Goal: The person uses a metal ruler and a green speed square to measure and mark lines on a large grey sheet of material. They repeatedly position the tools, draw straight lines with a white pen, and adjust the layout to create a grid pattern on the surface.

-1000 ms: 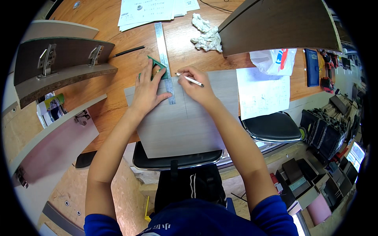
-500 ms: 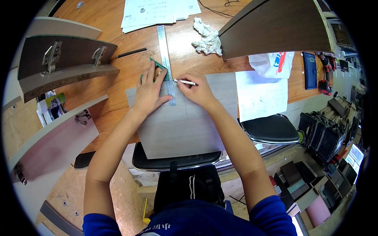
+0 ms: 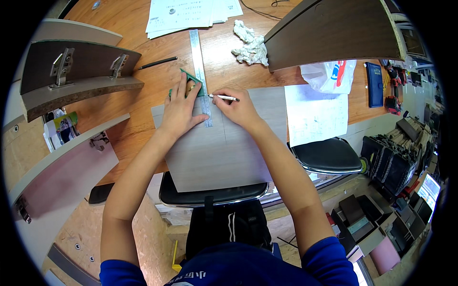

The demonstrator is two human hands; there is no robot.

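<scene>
Grey board (image 3: 214,152) lies flat on the wooden table (image 3: 143,90), its near end overhanging the table's edge toward the person, its far end under both hands. Across that far end runs a long metal ruler (image 3: 198,57), part of a green-handled square (image 3: 187,78), with its long axis pointing straight away from the person, up the table toward a stack of printed papers (image 3: 191,12).

Left hand (image 3: 180,110) presses flat and spread on the board and on the square's green stock, fingers splayed, closed on nothing, simply bearing down. Right hand (image 3: 238,108) sits just to the right of the ruler, fingers pinched shut around a white pen (image 3: 224,97). The pen lies nearly crosswise to the ruler, its tip pointing left and meeting the ruler's right edge near the board's far edge.

So the ruler's edge lies just left of the right hand's grip, touching the pen tip, and runs toward and away from the person. A faint line on the board continues below the ruler.

A crumpled rag (image 3: 250,43) and a black pencil (image 3: 157,62) lie well apart.
</scene>
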